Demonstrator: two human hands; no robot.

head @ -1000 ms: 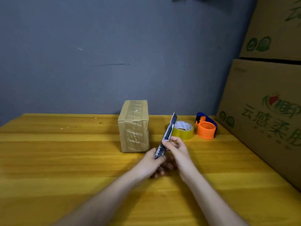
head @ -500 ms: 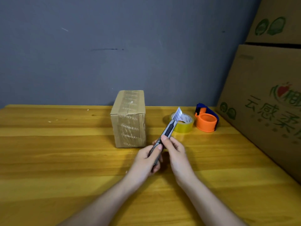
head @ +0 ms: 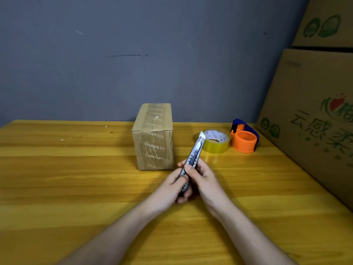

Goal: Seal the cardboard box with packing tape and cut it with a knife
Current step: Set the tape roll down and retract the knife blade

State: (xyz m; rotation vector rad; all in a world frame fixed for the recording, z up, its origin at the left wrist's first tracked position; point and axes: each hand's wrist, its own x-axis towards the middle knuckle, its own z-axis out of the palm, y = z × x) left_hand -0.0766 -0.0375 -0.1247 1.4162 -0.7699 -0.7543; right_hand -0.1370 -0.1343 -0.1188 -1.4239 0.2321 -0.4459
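Observation:
A small cardboard box (head: pixel 153 138) stands on the wooden table (head: pixel 66 178), wrapped in printed clear tape. Just right of its front corner both my hands hold a utility knife (head: pixel 194 154). My left hand (head: pixel 174 185) grips the lower end of the handle. My right hand (head: pixel 202 175) pinches the handle's middle, thumb on the slider. A short blade tip sticks out at the top, pointing away toward the yellowish tape roll (head: pixel 215 143), which lies flat behind the knife.
An orange and blue tape dispenser (head: pixel 245 139) sits right of the roll. Large printed cartons (head: pixel 315 121) are stacked along the table's right side. A grey wall (head: pixel 133 54) closes off the back.
The knife has tilted lower and my right hand has slid down its handle; the blade tip now shows. The view has shifted slightly.

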